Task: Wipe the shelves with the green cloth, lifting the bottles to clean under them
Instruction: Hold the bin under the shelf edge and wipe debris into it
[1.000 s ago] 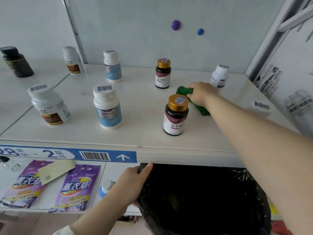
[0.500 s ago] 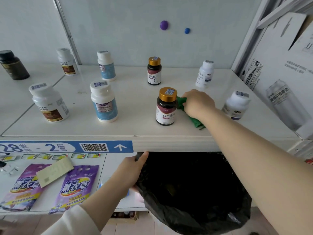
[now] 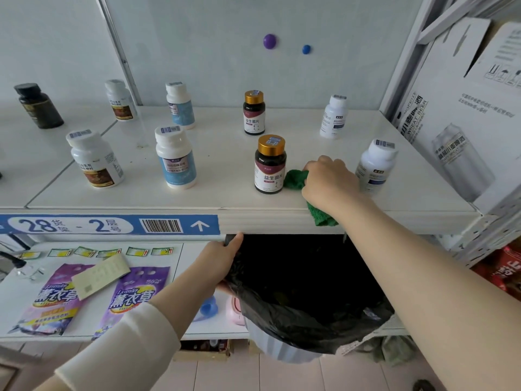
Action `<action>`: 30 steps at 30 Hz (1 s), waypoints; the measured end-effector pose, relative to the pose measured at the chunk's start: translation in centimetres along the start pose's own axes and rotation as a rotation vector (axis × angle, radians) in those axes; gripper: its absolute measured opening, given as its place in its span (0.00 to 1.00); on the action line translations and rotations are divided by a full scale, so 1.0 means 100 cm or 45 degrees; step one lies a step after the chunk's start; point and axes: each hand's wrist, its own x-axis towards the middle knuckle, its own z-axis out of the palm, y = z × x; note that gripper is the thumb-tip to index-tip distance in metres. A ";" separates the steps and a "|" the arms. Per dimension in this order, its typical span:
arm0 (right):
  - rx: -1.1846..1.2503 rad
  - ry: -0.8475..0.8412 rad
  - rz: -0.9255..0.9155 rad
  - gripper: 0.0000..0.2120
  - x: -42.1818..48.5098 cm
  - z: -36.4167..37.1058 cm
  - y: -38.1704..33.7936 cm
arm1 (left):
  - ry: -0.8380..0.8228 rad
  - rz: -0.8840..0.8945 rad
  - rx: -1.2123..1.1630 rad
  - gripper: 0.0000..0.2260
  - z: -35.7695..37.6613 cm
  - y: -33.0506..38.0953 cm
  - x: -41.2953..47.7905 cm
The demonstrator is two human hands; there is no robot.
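My right hand (image 3: 328, 183) presses the green cloth (image 3: 296, 179) on the white shelf (image 3: 225, 170) at its front edge; a corner of the cloth hangs over the lip. The cloth touches a dark gold-capped bottle (image 3: 270, 165) on its left. A white bottle (image 3: 376, 165) stands just right of my hand. My left hand (image 3: 222, 258) grips the rim of a black bin bag (image 3: 304, 300) held below the shelf edge.
Several more bottles stand on the shelf: a gold-capped one (image 3: 253, 112) and a white one (image 3: 334, 117) at the back, blue-labelled ones (image 3: 176, 159) to the left. Cardboard boxes (image 3: 462, 114) block the right. Purple packets (image 3: 129, 294) lie on the lower shelf.
My right hand has dragged the green cloth from the back of the shelf forward to its front edge, passing right of the gold-capped bottle. My left hand still holds the bag.
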 end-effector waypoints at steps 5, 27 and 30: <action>-0.013 0.038 -0.088 0.17 -0.031 0.003 0.009 | 0.010 -0.010 -0.032 0.22 0.001 -0.001 -0.005; 0.660 -0.241 -0.388 0.16 -0.087 0.016 -0.038 | 0.165 -0.075 -0.090 0.24 -0.082 -0.054 -0.041; 0.724 -0.142 -0.413 0.14 -0.086 0.004 -0.070 | 0.165 -0.070 -0.079 0.23 -0.111 -0.059 -0.035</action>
